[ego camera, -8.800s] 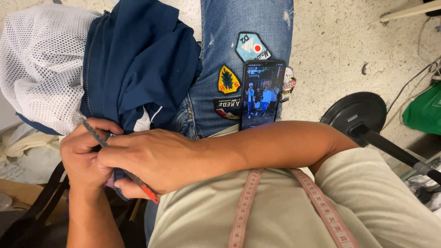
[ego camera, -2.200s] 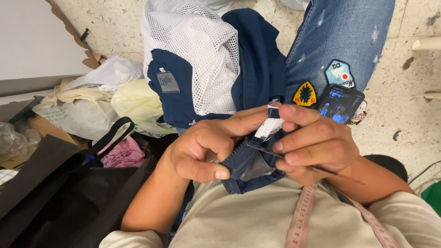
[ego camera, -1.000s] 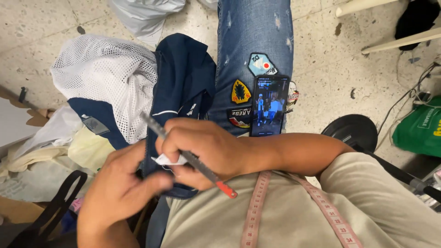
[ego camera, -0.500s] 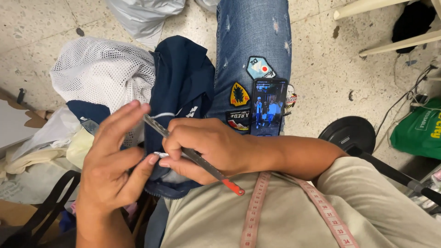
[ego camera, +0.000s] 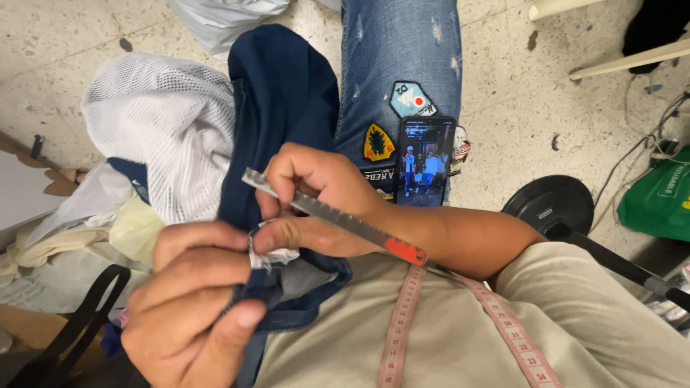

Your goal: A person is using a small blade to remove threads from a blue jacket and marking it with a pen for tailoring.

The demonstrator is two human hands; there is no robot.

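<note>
Blade (ego camera: 330,215) in right hand (ego camera: 316,197) grip, long axis diagonal, tip up-left; left hand (ego camera: 194,294) pinching navy garment (ego camera: 284,108).

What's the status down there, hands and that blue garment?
Right hand grips a thin metal blade. Left hand pinches the white tag on the navy garment. Nothing blocking; phone rests on the knee.

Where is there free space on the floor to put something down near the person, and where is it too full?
Free: speckled floor between the jeans leg and the green bag, above the black round base. Another bare patch lies above the white mesh fabric. Crowded: the left side, with pale cloths, and the lap, where both hands work.
</note>
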